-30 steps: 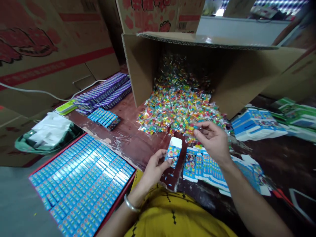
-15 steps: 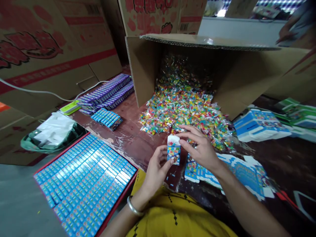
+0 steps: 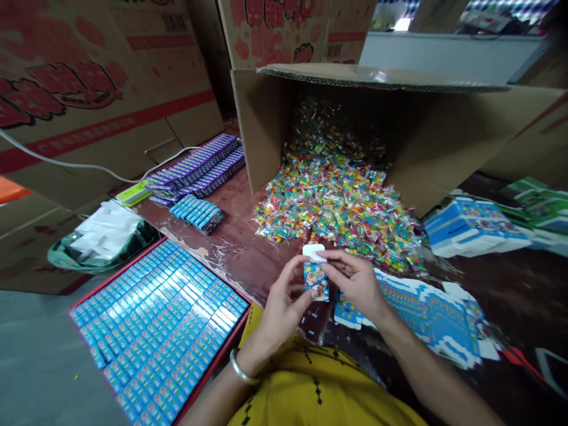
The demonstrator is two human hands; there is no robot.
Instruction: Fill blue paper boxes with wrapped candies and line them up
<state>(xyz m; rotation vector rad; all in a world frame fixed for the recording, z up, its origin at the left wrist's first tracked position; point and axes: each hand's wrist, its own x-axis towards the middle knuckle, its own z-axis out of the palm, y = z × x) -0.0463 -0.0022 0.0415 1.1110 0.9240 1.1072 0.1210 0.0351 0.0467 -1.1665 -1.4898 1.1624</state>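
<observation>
A small blue candy box (image 3: pixel 316 281) is held upright in front of me, its white top flap (image 3: pixel 314 251) raised. My left hand (image 3: pixel 284 296) grips the box from the left, thumb on its printed front. At the open top, the fingers and thumb of my right hand (image 3: pixel 355 281) pinch the upper edge by the flap. Whether candy is inside cannot be seen. Just beyond the hands lies a heap of small clear packets of colourful candy (image 3: pixel 332 195), spilling from a cardboard carton (image 3: pixel 260 130) on its side. Flat blue box blanks (image 3: pixel 417 307) lie under and beside my right forearm.
A red-edged tray of filled rows of blue boxes (image 3: pixel 164 325) is at left. Behind it are a short row of blue boxes (image 3: pixel 197 213), purple boxes (image 3: pixel 199 163) and a green basket (image 3: pixel 66 257) with white pieces. More blue blanks (image 3: pixel 474 228) are stacked at right.
My right hand has come down and closed on the top of the box, its fingers now at the flap. Packets formerly showing in the opening are now hidden. The view has shifted slightly.
</observation>
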